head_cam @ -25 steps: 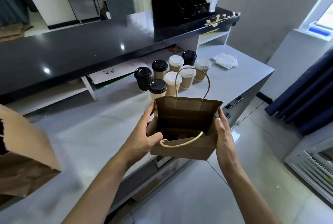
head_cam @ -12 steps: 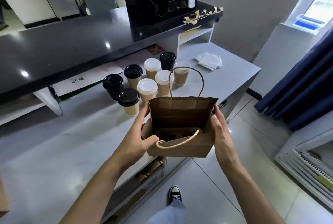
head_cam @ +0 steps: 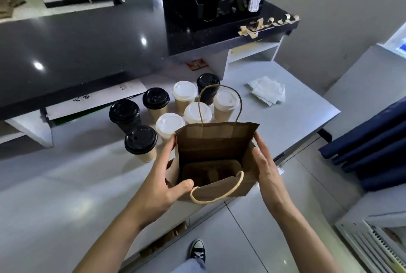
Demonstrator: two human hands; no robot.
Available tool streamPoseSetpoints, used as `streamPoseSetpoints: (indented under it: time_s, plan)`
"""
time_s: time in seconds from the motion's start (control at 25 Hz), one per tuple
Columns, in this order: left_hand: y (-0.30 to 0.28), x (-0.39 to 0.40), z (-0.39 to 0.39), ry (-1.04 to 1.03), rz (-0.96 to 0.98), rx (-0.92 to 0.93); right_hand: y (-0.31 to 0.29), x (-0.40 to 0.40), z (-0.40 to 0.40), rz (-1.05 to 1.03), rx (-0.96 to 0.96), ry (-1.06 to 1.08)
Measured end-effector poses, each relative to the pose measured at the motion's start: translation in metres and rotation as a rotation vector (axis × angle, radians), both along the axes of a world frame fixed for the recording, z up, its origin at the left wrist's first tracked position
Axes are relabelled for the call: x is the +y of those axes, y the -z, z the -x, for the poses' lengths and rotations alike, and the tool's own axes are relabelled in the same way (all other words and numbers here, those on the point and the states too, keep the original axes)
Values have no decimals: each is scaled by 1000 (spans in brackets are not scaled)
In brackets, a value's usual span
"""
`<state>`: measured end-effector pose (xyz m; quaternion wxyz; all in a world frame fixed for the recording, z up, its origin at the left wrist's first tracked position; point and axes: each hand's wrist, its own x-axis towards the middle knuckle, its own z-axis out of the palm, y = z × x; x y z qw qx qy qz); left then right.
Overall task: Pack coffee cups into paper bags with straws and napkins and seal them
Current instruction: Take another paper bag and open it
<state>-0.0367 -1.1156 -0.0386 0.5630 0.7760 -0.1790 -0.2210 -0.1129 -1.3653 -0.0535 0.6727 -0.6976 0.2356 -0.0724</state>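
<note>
**One open paper bag between your hands, eight cups behind it**

Your left hand (head_cam: 163, 181) holds the left side of the single brown paper bag (head_cam: 216, 147), fingers flat along the outside and thumb hooked over the near rim. The bag stands open at the near edge of the grey counter (head_cam: 66, 185), with one moulded cup carrier (head_cam: 211, 172) sitting in its bottom. It has two twisted-paper handles: one upright at the back, one flopped over the front.

Behind the bag you have eight lidded coffee cups (head_cam: 169, 127) in a cluster: four with black lids, towards the left, and four with white lids.

Your right hand (head_cam: 267, 168) lies open and flat against the bag's right side, fingers straight.

Further right, one small pile of white napkins (head_cam: 268, 90) lies on the counter.

A white sheet (head_cam: 96, 99) under the dark shelf carries handwritten characters, too small to read. No brand shows on the cups or bag.
</note>
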Motion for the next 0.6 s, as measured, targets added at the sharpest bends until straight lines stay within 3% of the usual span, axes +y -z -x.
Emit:
streamPoseSetpoints:
  time_s: [0.6]
  plan:
    - [-6, -65, -9, -220, -90, 47, -8, -82, -63, -5, -12, -262]
